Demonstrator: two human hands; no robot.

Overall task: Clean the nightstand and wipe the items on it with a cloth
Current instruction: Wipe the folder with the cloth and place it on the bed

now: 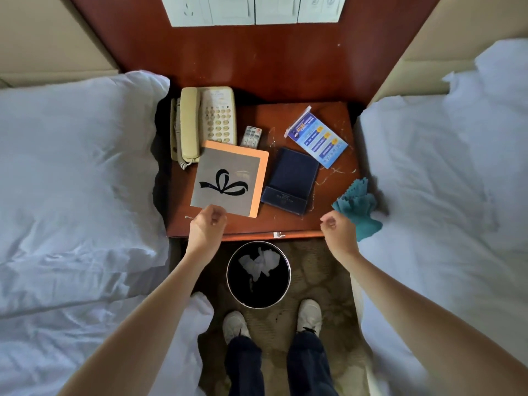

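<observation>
- Nightstand stands ahead of us, between two beds.
- Bow-printed card lies near left on it.
- Teal cloth sits bunched at its near right corner.
- Our left hand curls at the card's near edge; we cannot tell if it pinches.
- Our right hand is fisted and empty, just beside the cloth.

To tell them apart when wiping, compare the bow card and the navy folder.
The bow card is grey with orange edging and a black bow; the navy folder is dark blue throughout. The card is bigger and nearly square; the folder is narrower, oblong. Both lie flat, side by side, on the nightstand.
</observation>
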